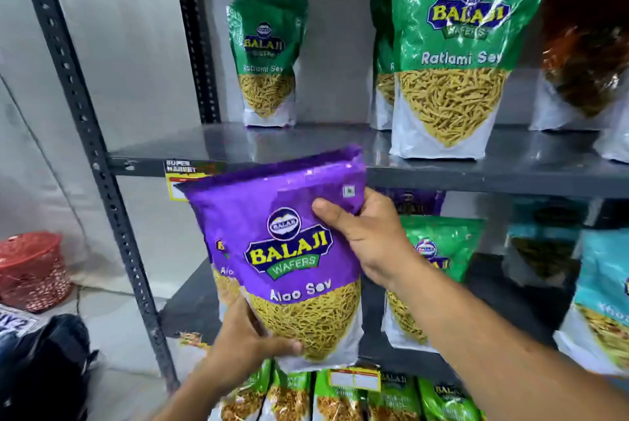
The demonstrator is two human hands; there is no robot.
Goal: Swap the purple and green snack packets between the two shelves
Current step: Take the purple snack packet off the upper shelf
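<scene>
A purple Aloo Sev packet is held upright in front of the rack, level with the upper shelf's front edge. A second purple packet shows just behind its left side. My left hand grips the bottom of the packets. My right hand holds the top right corner. On the upper shelf stand green Ratlami Sev packets: one at the back left, one large at the front right, another partly hidden behind it. On the lower shelf, a green packet and a purple packet sit behind my right arm.
A dark reddish packet stands on the upper shelf's right. Teal packets fill the lower shelf's right. Several green packets lie below. The black upright post frames the left. A red basket and dark bag lie on the floor.
</scene>
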